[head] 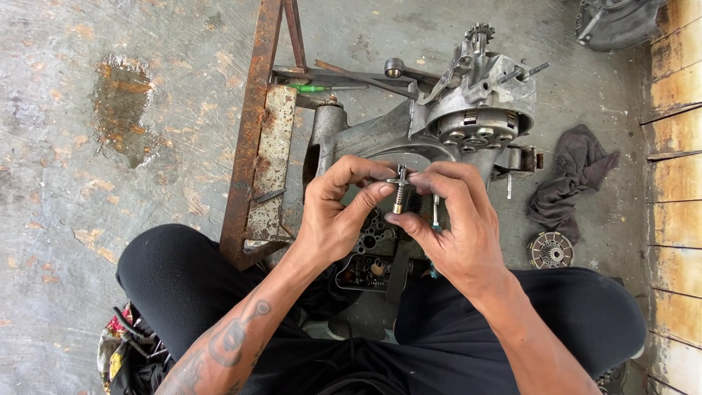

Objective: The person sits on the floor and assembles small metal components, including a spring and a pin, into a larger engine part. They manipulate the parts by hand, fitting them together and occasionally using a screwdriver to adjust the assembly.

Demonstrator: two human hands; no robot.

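The 2 hands pinch a small metal bolt with a spring (400, 192) above the engine case (468, 110): left hand (333, 219) grips its lower end, right hand (457, 227) its top. It looks light, hard and likely oily (so slippery); holding both ends seems safest.

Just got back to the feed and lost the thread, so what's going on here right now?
A person sits on a concrete floor over an engine casing propped on a rusty metal frame. Both hands are raised above it: the left hand and right hand pinch a small spring-loaded metal pin between their fingertips. A dark rag and a round clutch-like part lie on the floor to the right.
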